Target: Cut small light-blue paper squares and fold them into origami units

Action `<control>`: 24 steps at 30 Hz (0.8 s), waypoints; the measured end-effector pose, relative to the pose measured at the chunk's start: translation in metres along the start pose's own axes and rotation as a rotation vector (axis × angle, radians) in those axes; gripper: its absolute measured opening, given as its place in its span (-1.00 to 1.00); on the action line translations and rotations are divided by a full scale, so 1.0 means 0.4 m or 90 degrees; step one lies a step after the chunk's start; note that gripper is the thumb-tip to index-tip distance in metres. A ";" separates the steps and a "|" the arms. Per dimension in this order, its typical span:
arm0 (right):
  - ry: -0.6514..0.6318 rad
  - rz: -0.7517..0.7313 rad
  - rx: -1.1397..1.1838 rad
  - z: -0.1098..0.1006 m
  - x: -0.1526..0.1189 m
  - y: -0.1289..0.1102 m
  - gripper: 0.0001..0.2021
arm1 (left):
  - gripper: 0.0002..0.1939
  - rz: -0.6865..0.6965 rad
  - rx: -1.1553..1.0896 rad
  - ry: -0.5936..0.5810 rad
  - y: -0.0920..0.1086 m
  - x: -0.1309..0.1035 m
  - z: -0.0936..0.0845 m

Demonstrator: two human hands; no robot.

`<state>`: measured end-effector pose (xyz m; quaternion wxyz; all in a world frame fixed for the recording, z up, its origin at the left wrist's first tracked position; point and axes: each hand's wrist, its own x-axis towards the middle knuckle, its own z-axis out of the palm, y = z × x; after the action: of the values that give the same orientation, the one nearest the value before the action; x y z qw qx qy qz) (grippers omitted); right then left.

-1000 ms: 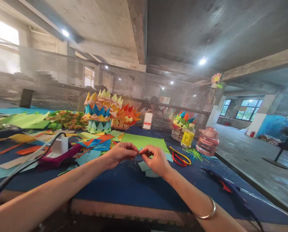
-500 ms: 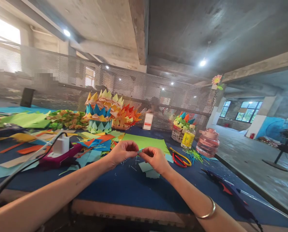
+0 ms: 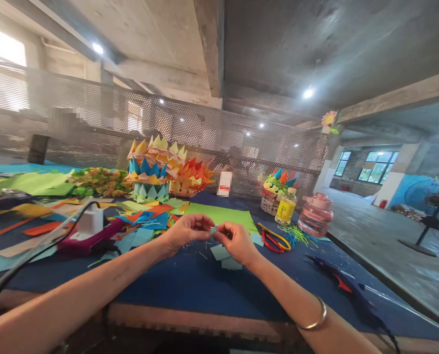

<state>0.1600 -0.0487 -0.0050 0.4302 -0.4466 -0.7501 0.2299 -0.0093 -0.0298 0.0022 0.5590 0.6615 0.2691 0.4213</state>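
Two bare hands are meeting at the centre of the frame: the left hand (image 3: 190,232) and the right hand (image 3: 237,242) are both pinching one small blue piece (image 3: 214,228) between thumb and fingertips — mostly hidden, so its shape is not readable. One bangle (image 3: 315,317) is circling the right wrist. Just below the hands, at least two pale blue paper slips (image 3: 229,260) are lying, and one large green sheet (image 3: 226,214) is spreading behind them. Right of centre, one pair of scissors (image 3: 276,241) is resting near one yellow-labelled bottle (image 3: 286,207) and one pink jug (image 3: 315,216); one glue gun (image 3: 342,280) is lying at the lower right. On the left, one magenta power strip (image 3: 103,236) is carrying one white plug (image 3: 91,221), and coloured paper strips, too many to count, are scattering around it. One pointed red-orange paper piece (image 3: 192,178) is standing at upper centre-left, beside overlapping blue and yellow tiers. Everything is sitting on a dark blue desk (image 3: 182,290) dotted with tiny clippings. Beyond it, a perforated screen (image 3: 204,125) is stretching across the room — bare concrete overhead, one fan (image 3: 425,216) standing at the far right.
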 end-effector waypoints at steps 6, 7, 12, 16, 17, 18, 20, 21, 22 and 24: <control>0.016 -0.004 -0.011 -0.001 0.000 0.001 -0.80 | -0.75 0.007 0.119 0.021 -0.014 0.005 0.002; 0.015 -0.003 -0.008 -0.001 0.001 0.002 -0.79 | -0.74 0.013 0.132 0.023 -0.016 0.006 0.002; 0.007 -0.002 -0.001 0.004 0.003 0.016 -0.81 | -0.76 0.014 0.146 0.043 -0.018 0.009 -0.003; -0.012 -0.022 -0.013 0.010 0.000 0.017 -0.90 | -0.78 0.020 0.175 0.066 -0.023 0.009 -0.006; -0.019 -0.026 -0.021 0.010 -0.002 0.016 -0.92 | -0.77 0.022 0.182 0.064 -0.025 0.008 -0.006; -0.024 -0.027 -0.031 0.010 -0.004 0.013 -0.93 | -0.76 0.021 0.189 0.062 -0.028 0.009 -0.005; -0.024 -0.020 -0.056 0.008 -0.008 0.009 -0.94 | -0.75 0.015 0.207 0.059 -0.035 0.009 -0.005; -0.017 -0.015 -0.067 0.006 -0.009 0.006 -0.94 | -0.74 0.013 0.222 0.061 -0.038 0.010 -0.006; -0.009 -0.012 -0.074 0.005 -0.011 0.005 -0.93 | -0.74 0.015 0.240 0.063 -0.041 0.011 -0.006; 0.001 -0.017 -0.082 0.002 -0.012 0.002 -0.91 | -0.77 0.040 0.277 0.070 -0.043 0.012 -0.009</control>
<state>0.1609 -0.0523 -0.0082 0.4041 -0.4636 -0.7688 0.1751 -0.0078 -0.0200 -0.0133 0.3742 0.7504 0.3631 0.4062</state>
